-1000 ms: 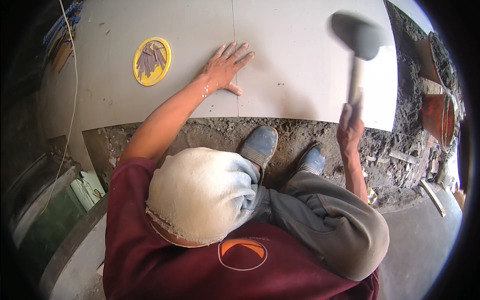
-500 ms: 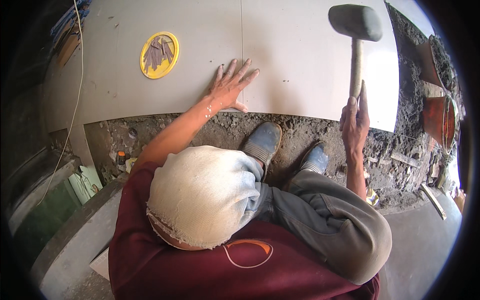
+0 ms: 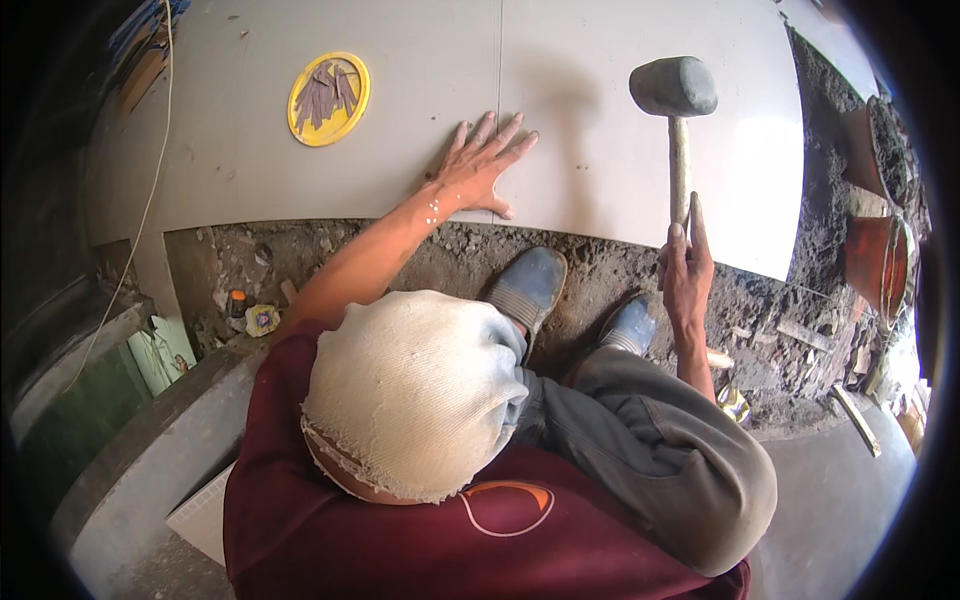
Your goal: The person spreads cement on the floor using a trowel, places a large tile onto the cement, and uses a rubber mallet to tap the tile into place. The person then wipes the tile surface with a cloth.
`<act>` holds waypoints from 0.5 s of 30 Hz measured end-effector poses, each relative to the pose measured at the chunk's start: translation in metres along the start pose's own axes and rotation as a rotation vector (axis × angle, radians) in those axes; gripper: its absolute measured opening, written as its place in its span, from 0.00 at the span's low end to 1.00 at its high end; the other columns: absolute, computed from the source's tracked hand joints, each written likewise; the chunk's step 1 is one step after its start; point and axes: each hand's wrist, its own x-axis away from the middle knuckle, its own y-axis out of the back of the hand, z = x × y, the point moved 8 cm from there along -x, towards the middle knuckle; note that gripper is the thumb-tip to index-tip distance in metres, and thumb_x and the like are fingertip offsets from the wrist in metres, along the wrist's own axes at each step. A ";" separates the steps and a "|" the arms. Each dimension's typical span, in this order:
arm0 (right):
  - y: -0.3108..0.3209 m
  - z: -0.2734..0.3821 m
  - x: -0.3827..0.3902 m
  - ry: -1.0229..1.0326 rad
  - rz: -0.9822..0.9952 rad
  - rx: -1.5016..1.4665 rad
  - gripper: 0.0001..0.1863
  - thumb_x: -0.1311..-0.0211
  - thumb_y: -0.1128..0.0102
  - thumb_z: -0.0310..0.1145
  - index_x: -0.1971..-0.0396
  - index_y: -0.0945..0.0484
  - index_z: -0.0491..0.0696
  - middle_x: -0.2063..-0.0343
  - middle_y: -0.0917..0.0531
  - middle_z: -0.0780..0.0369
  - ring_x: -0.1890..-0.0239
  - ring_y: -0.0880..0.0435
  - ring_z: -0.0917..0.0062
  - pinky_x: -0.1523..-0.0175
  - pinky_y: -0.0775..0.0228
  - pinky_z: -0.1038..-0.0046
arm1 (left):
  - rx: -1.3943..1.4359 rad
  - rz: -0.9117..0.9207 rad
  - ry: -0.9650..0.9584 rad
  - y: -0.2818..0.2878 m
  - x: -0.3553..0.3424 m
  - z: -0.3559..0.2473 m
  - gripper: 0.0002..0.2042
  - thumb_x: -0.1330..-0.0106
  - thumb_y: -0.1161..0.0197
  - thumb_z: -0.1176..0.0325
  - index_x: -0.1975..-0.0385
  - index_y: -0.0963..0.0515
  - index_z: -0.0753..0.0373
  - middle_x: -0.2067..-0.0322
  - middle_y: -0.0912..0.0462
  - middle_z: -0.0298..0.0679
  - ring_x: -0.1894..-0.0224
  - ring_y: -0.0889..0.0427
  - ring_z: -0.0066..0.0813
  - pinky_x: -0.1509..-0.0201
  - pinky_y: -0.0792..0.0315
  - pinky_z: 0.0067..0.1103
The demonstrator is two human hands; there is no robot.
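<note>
My left hand (image 3: pixel 484 168) lies flat with fingers spread on the large pale floor tiles, next to the seam between the left tile (image 3: pixel 240 185) and the right tile (image 3: pixel 745 190). The wooden handle of a black rubber mallet (image 3: pixel 672 86) is gripped in my right hand (image 3: pixel 688 272), forefinger stretched along it. The mallet's head is raised over the right tile, and its shadow falls apart from it, nearer the seam. Left of my left hand, a round yellow lid (image 3: pixel 312 141) lies on the left tile and bears several thin brownish strips (image 3: pixel 322 96).
Rough wet mortar (image 3: pixel 400 250) borders the tiles on the near side, where my blue shoes (image 3: pixel 527 283) rest. Reddish buckets (image 3: pixel 876 262) and wood scraps (image 3: pixel 856 420) lie to the right. A pale cord (image 3: pixel 152 190) runs down the left; an orange-capped object (image 3: pixel 237 303) sits below the tiles.
The mallet and my right hand have come left and lower in the picture. My left hand stays spread beside the seam; the whole view has shifted slightly.
</note>
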 end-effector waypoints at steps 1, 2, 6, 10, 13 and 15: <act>0.002 0.008 -0.003 0.049 -0.023 -0.019 0.30 0.21 0.52 0.41 0.24 0.43 0.53 0.81 0.29 0.70 0.81 0.33 0.88 0.78 0.37 0.80 | 0.020 0.008 0.021 0.001 -0.002 0.003 0.64 0.61 0.19 0.43 0.21 0.55 0.41 0.20 0.61 0.39 0.20 0.61 0.47 0.21 0.61 0.56; 0.004 0.008 -0.005 0.006 -0.031 -0.038 0.30 0.20 0.52 0.41 0.24 0.44 0.54 0.83 0.32 0.73 0.84 0.36 0.90 0.82 0.40 0.83 | -0.040 -0.036 0.027 0.008 -0.005 0.008 0.64 0.60 0.19 0.42 0.21 0.55 0.41 0.20 0.61 0.38 0.20 0.60 0.45 0.21 0.61 0.55; 0.028 0.038 -0.010 0.302 -0.151 -0.068 0.31 0.19 0.56 0.41 0.23 0.48 0.47 0.83 0.29 0.70 0.83 0.32 0.90 0.81 0.35 0.83 | -0.123 0.009 0.008 0.011 -0.012 0.027 0.63 0.58 0.21 0.41 0.21 0.55 0.41 0.20 0.60 0.34 0.19 0.58 0.36 0.20 0.61 0.53; 0.035 0.026 -0.018 0.319 -0.192 -0.002 0.32 0.21 0.57 0.38 0.24 0.50 0.43 0.76 0.23 0.66 0.79 0.27 0.85 0.76 0.32 0.77 | -0.153 -0.018 -0.034 0.010 -0.012 0.026 0.63 0.59 0.22 0.40 0.21 0.55 0.42 0.20 0.60 0.34 0.19 0.58 0.38 0.20 0.61 0.53; 0.015 0.001 -0.037 0.171 -0.006 0.225 0.31 0.21 0.56 0.34 0.23 0.48 0.48 0.74 0.20 0.60 0.79 0.25 0.81 0.75 0.27 0.72 | -0.160 0.006 -0.028 0.010 -0.011 0.024 0.63 0.58 0.22 0.39 0.21 0.56 0.44 0.20 0.61 0.34 0.19 0.59 0.38 0.20 0.60 0.52; 0.016 0.011 -0.051 0.306 -0.022 0.358 0.30 0.22 0.54 0.33 0.23 0.46 0.53 0.73 0.19 0.57 0.76 0.23 0.78 0.73 0.25 0.70 | -0.241 0.087 -0.002 0.009 -0.020 0.029 0.60 0.52 0.25 0.38 0.21 0.55 0.48 0.20 0.61 0.35 0.19 0.59 0.39 0.21 0.58 0.52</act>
